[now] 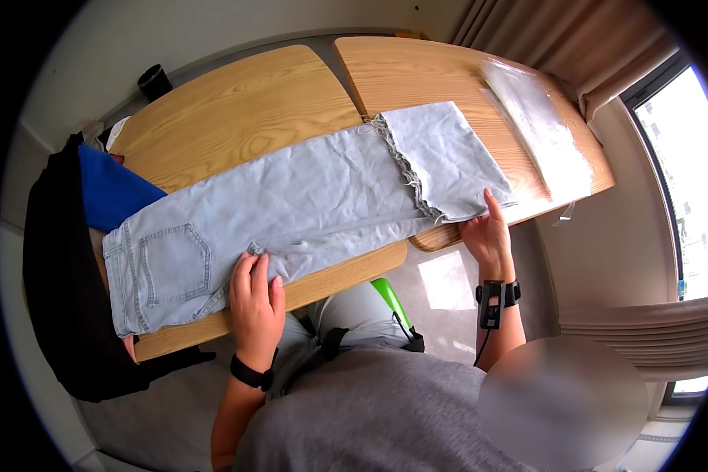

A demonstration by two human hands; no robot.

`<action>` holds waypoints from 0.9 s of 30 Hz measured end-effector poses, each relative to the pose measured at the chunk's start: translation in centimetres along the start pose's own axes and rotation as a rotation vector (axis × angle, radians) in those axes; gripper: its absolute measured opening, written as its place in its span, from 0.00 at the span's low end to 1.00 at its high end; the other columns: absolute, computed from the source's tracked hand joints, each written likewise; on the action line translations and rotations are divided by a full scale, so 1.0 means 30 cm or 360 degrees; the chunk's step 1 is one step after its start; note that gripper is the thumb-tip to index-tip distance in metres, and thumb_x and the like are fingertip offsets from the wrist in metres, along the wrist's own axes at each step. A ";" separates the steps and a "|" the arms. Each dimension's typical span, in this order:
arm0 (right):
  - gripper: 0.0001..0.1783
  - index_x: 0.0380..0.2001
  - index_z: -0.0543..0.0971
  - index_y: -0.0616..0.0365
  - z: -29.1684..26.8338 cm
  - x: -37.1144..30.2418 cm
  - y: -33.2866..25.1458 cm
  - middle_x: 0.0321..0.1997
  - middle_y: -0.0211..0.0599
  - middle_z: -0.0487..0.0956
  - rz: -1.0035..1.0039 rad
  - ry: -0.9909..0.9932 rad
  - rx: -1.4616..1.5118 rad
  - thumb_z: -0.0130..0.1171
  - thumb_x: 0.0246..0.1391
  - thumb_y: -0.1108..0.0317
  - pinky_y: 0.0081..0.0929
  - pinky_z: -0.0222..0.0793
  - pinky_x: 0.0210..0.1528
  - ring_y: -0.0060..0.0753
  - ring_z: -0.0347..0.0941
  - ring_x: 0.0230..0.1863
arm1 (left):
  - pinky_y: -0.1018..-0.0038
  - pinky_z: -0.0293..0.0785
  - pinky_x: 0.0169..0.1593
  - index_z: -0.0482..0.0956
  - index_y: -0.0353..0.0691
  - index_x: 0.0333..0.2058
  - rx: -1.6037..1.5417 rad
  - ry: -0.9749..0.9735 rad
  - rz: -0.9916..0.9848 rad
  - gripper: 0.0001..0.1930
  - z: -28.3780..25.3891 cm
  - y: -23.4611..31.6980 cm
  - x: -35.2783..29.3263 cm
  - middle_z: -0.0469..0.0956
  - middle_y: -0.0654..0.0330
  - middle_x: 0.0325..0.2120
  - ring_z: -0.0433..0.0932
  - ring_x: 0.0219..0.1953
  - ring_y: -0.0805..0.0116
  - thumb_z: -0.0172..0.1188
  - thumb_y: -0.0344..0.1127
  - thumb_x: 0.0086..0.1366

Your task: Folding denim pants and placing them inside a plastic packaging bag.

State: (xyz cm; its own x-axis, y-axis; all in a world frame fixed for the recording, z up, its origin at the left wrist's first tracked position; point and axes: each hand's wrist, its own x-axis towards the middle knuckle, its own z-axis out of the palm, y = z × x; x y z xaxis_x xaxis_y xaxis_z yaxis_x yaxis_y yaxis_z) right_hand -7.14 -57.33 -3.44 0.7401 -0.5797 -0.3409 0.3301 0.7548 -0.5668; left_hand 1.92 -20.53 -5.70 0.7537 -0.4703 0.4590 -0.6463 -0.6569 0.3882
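Observation:
Light-blue jeans (283, 189) lie lengthwise across two wooden tables, folded in half along their length. Their waistband and a back pocket are at the left. At the right, the frayed-hem end is turned back over the legs. My left hand (257, 303) rests with its fingertips on the near edge of the jeans, by the crotch seam, fingers extended. At the near corner of the turned-back end, my right hand (489, 234) grips the denim, thumb on top and the other fingers mostly hidden underneath.
Clear plastic bags (539, 126) lie on the right table (417, 67). Black cloth (55, 275) and blue cloth (114, 189) hang at the left table's (236, 102) left end. A gap separates the tables. A black bin (155, 82) stands behind; a curtained window is at right.

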 end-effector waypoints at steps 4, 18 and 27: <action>0.23 0.54 0.65 0.63 0.039 0.019 0.061 0.52 0.44 0.71 -0.0122 0.0194 -0.0008 0.51 0.52 0.81 0.39 0.63 0.61 0.42 0.67 0.56 | 0.60 0.66 0.53 0.70 0.33 0.48 0.0088 0.0024 0.0003 0.18 0.007 0.006 -0.001 0.68 0.49 0.47 0.68 0.52 0.49 0.55 0.32 0.60; 0.18 0.43 0.74 0.68 0.209 -0.133 0.153 0.43 0.48 0.77 -0.0733 -0.0455 -0.3069 0.47 0.45 0.83 0.35 0.64 0.54 0.48 0.71 0.50 | 0.60 0.66 0.53 0.71 0.34 0.48 0.0137 0.0055 -0.0005 0.19 0.015 0.002 0.000 0.68 0.50 0.46 0.67 0.53 0.50 0.56 0.33 0.57; 0.29 0.52 0.71 0.58 0.255 -0.210 0.439 0.58 0.37 0.70 -0.1637 -0.1440 -0.3209 0.48 0.41 0.81 0.40 0.56 0.62 0.36 0.64 0.61 | 0.60 0.63 0.56 0.69 0.33 0.48 0.0059 -0.0012 -0.0061 0.26 0.001 0.008 -0.002 0.65 0.49 0.50 0.65 0.54 0.49 0.59 0.28 0.47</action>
State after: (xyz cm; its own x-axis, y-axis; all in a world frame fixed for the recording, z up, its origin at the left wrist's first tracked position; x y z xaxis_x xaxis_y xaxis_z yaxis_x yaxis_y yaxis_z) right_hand -2.96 -41.38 -3.02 0.9178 0.2076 0.3383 0.2790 -0.9437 -0.1777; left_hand 1.73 -20.68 -5.64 0.7787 -0.4488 0.4385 -0.6124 -0.6959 0.3752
